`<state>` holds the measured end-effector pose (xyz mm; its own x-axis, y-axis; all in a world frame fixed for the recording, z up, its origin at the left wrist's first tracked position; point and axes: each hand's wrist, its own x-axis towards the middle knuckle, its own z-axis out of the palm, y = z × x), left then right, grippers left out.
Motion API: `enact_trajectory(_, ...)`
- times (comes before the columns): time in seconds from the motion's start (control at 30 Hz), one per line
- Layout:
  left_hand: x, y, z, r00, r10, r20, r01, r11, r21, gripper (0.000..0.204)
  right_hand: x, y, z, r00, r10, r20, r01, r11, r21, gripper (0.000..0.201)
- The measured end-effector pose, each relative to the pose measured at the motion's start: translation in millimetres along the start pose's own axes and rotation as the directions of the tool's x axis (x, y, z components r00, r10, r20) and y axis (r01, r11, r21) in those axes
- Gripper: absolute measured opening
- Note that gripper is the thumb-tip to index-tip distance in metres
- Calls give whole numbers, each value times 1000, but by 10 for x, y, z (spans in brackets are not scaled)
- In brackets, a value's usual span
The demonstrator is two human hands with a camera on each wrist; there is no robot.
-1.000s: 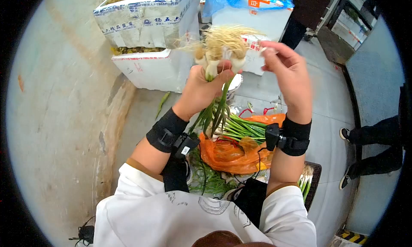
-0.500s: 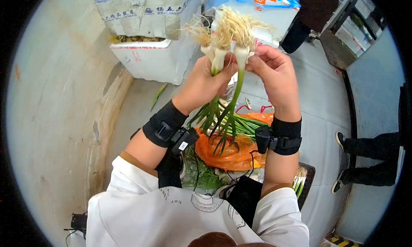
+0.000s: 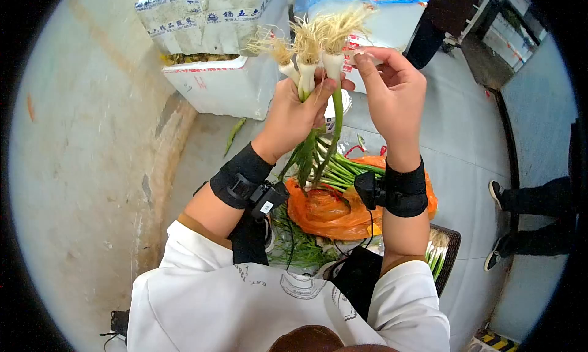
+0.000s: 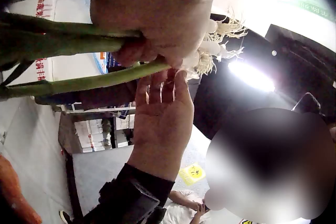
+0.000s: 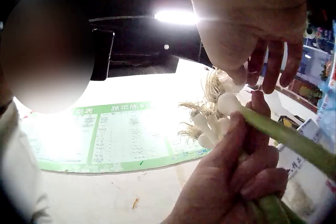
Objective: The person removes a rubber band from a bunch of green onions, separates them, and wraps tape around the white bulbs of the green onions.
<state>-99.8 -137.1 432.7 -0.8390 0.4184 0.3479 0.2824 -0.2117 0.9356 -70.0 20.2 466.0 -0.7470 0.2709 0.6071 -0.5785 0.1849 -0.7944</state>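
In the head view, my left hand (image 3: 294, 116) grips several green onions, their white bulbs (image 3: 332, 64) and stringy roots (image 3: 334, 30) pointing up and their green leaves (image 3: 306, 162) hanging below. The left wrist view shows the green stalks (image 4: 89, 81) coming out of that fist. Just right of the bulbs, my right hand (image 3: 398, 95) pinches a small whitish scrap (image 3: 365, 57) between thumb and forefinger. From the right wrist, my left thumb lies against a round bulb (image 5: 229, 104), with the right fingertips close above it.
Below the hands lie more green onions (image 3: 349, 173) on an orange bag (image 3: 324, 214), loose greens (image 3: 297, 248) and a dark basket (image 3: 452, 254) of onions. White foam boxes (image 3: 220, 86) stand ahead; a wall (image 3: 92, 156) is left. Someone's legs (image 3: 539, 196) are at right.
The right hand has come in toward the bulbs, then moved slightly up and away from them. The held onions are raised from their earlier position and spread apart, still in the left hand.
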Motion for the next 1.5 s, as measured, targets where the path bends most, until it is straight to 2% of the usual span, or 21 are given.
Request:
enact_trajectory(0.17, -26, 23, 35, 993, -91, 80, 90, 996, 13, 29, 44, 132, -95, 978, -193, -79, 170, 956, -238, 14)
enact_trajectory(0.27, -31, -34, 27, 987, -125, 96, 131, 990, -51, 30, 43, 48, -108, 980, -83, -178, 34, 964, -265, 15)
enact_trajectory(0.4, -16, -40, -1, 986, -145, 83, 150, 987, -56, 30, 132, 240, -280, 974, -135, -182, 83, 960, -268, 14)
enact_trajectory(0.5, 0, -42, -24, 985, -167, 46, 171, 979, -109, 29, 125, 364, -514, 972, -208, -108, 131, 865, -484, 16)
enact_trajectory(0.6, 56, -108, -72, 979, -206, 10, 205, 972, -114, 24, 152, 721, -833, 997, 21, -75, -61, 813, -579, 21)
enact_trajectory(0.63, 83, -154, -127, 977, -211, 14, 211, 970, -120, 26, 163, 893, -950, 996, 40, -78, -78, 813, -577, 21)
enact_trajectory(0.7, 133, -260, -207, 965, -263, 2, 263, 963, -66, 27, 155, 1204, -1117, 999, 2, -39, -31, 654, -756, 26)
enact_trajectory(0.73, 78, -250, -159, 976, -214, -27, 211, 973, -96, 27, 99, 1254, -1263, 980, 184, -74, -174, 625, -761, 34)
enact_trajectory(0.77, 69, -274, -141, 982, -184, -53, 176, 976, -130, 28, 36, 1426, -1305, 970, 225, -90, -212, 611, -763, 34)
enact_trajectory(0.83, 61, -332, -195, 980, -161, -118, 144, 979, -144, 21, -23, 1811, -1460, 953, 291, -79, -284, 777, -562, 37)
enact_trajectory(0.97, 113, -303, -239, 968, -126, -216, 92, 983, -160, 19, -161, 2328, -1630, 881, 451, -145, -446, 688, -573, 25)
enact_trajectory(1.03, 117, -349, -295, 962, -192, -196, 164, 975, -152, 22, -188, 2455, -1632, 719, 647, -253, -575, 349, -740, 36)
enact_trajectory(1.07, 125, -339, -272, 954, -180, -241, 151, 979, -134, 21, -220, 2762, -1736, 709, 661, -246, -576, 341, -743, 36)
enact_trajectory(1.13, 116, -347, -289, 948, -171, -268, 147, 983, -110, 19, -326, 3431, -2083, 888, 460, -2, -97, 183, -978, 26)
enact_trajectory(1.17, 108, -360, -303, 945, -173, -279, 148, 983, -106, 19, -304, 3415, -2053, 886, 463, 9, -89, 191, -978, 26)
enact_trajectory(1.23, 94, -390, -313, 950, -229, -212, 193, 965, -179, 18, -209, 3189, -1985, 858, 503, 102, 105, 23, -994, 30)
enact_trajectory(1.27, 101, -441, -317, 950, -225, -215, 186, 965, -184, 17, -191, 2993, -1866, 889, 450, 86, 84, 24, -996, 30)
enact_trajectory(1.3, 87, -376, -288, 949, -220, -226, 180, 967, -183, 17, -159, 2764, -1694, 890, 446, 98, 94, 31, -995, 30)
enact_trajectory(1.37, 63, -189, -158, 924, -363, -119, 319, 905, -282, 24, -105, 2284, -1303, 979, 202, -3, -57, 265, -963, 32)
enact_trajectory(1.4, 90, -366, -128, 899, -329, -289, 290, 942, -171, 25, -85, 2036, -1124, 980, 199, 5, -51, 272, -961, 32)
enact_trajectory(1.5, 107, -208, 59, 911, -310, -270, 277, 948, -154, 26, 43, 1531, -803, 987, 158, -2, -41, 244, -969, 37)
